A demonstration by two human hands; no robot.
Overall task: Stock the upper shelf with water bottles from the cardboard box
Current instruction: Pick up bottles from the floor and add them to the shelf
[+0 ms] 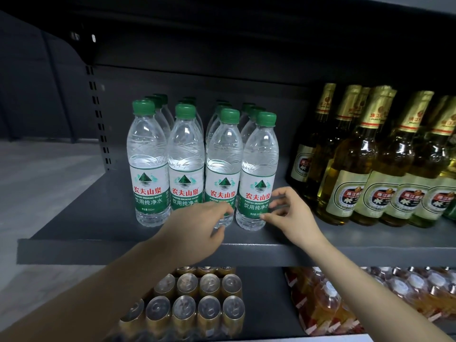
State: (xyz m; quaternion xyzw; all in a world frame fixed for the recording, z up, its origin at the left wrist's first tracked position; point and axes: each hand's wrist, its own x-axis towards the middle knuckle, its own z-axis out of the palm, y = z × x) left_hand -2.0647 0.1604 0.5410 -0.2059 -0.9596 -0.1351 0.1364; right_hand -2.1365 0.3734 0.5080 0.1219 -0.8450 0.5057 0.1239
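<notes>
Nearest, below the shelf edge: lower level holds gold-topped cans (197, 304) in tight rows at left-centre, and shrink-wrapped bottles of orange-tinted drink (345, 299) at right. Both forearms rise from the bottom of the view over them.

Left hand (197, 224) reaches over the front lip of the upper shelf (74, 250); fingers curled around the base of the third front water bottle (223, 169), thumb and fingertips on its lower part, loose wrap rather than a hard squeeze. Right hand (291, 213) sits just beside it, fingers spread and bent; thumb and forefinger tips touch the lower label of the fourth front water bottle (259, 174) from its right side. Cannot tell if that one is actually pinched or only touched.

Water bottles (148, 164) all stand upright on the upper shelf, long axis vertical, green caps up, green-and-white labels facing the camera. Four across in front, touching or nearly so, set a little back from the edge. More of them line up behind, roughly three to four deep; only caps and shoulders show.

Right of the water group, apart by a gap of bare shelf: glass beer bottles (365, 169), gold foil necks, upright, packed in rows.

Farthest: dark back panel, slotted upright post (98, 119) at left.
</notes>
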